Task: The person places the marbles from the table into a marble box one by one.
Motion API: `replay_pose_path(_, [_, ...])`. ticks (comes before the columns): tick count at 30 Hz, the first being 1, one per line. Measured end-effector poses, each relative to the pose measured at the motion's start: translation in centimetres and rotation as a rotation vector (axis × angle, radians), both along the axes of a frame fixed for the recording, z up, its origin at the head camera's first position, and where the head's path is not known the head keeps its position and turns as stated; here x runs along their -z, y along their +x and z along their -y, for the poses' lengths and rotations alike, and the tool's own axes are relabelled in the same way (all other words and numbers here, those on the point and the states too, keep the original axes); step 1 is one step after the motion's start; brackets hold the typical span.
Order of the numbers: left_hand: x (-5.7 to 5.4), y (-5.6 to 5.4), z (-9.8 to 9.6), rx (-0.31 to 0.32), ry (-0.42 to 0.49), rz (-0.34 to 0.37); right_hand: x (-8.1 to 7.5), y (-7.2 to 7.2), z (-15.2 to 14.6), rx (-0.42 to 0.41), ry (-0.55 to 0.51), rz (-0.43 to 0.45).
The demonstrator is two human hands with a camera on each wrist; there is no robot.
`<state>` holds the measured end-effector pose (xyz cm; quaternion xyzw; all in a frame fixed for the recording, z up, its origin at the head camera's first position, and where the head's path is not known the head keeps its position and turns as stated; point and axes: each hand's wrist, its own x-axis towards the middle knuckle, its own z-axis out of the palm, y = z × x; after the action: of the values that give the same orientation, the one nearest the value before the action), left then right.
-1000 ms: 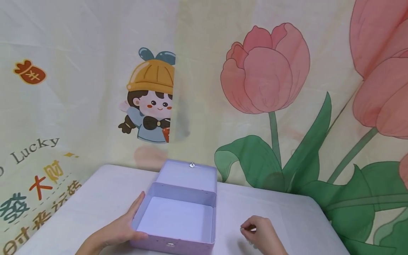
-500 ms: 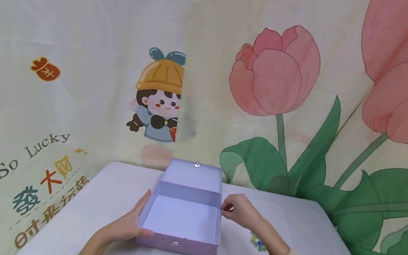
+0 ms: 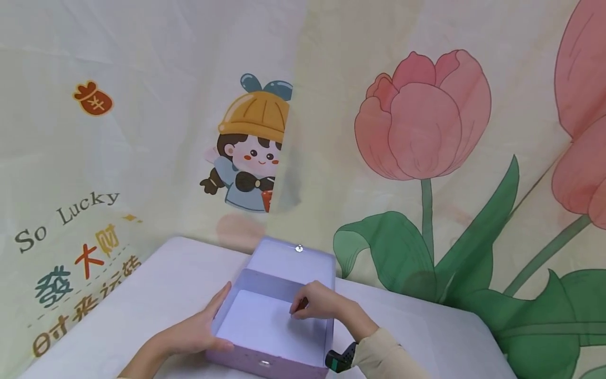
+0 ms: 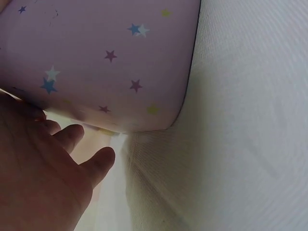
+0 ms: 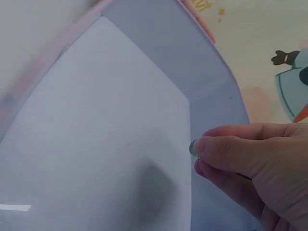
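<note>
A lilac metal box (image 3: 267, 363) stands with its lid (image 3: 293, 263) tipped back; its inside is pale and bare. My left hand (image 3: 199, 329) lies with straight fingers along the box's left side, thumb at the front left corner. In the left wrist view the star-printed box wall (image 4: 110, 72) rises beside the fingers. My right hand (image 3: 319, 302) is over the right part of the box's inside. Between its thumb and forefinger it pinches a small, clear greenish glass marble (image 5: 194, 148), above the box floor (image 5: 96, 125).
The box stands on a white-covered table (image 3: 184, 268). Behind it hangs a printed backdrop (image 3: 322, 131) with a tulip and a cartoon figure. A dark device (image 3: 341, 359) sits on my right wrist. The sleeve covers part of the table right of the box.
My right hand has moved left from the table, past the box's right rim, to over its inside with the marble. My left hand stays at the box. Colourful marbles seen half a second ago are now hidden.
</note>
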<state>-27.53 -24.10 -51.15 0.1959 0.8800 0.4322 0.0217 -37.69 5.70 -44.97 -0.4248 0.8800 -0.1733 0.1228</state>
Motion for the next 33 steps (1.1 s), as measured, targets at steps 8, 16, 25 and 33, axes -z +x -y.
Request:
replay_pose_path(8, [0.3, 0.3, -0.2, 0.026, 0.046, 0.059, 2.7, -1.4, 1.7, -0.014, 0.013, 0.007])
replay_pose_path(16, [0.6, 0.1, -0.2, 0.074, 0.099, 0.083, 3.9, -1.1, 2.1, -0.012, 0.061, -0.021])
replay_pose_path(25, [0.4, -0.3, 0.0, 0.073, 0.094, 0.098, 3.3, -1.2, 2.5, -0.02, 0.086, -0.067])
replay_pose_path(33, [-0.1, -0.2, 0.1, 0.079, 0.087, 0.058, 3.0, -1.5, 1.8, 0.0, -0.033, -0.081])
